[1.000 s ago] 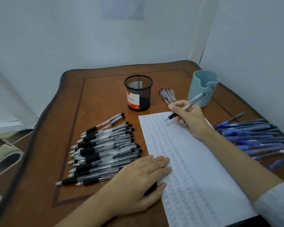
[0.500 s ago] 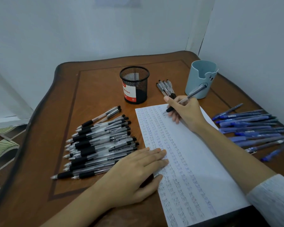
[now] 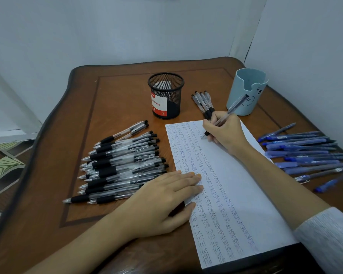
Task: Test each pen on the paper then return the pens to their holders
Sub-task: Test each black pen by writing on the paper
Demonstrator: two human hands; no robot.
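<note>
Since half a second ago the right hand point(image 3: 226, 133) has drawn the pen point(image 3: 232, 110) a little down the paper point(image 3: 246, 194), away from its far edge; curled fingers pinch the barrel, tip at the sheet. The left hand point(image 3: 162, 202) has stayed flat on the paper's left edge, fingers straight and close together. The black mesh holder point(image 3: 166, 95) (a red and white label shows through its wall) and the pale blue holder point(image 3: 253, 107) stand upright at the back of the counter point(image 3: 117, 99), four black pens point(image 3: 203, 103) lying between them. A heap of black pens point(image 3: 123, 165) lies left of the paper, blue pens point(image 3: 305, 153) right
</note>
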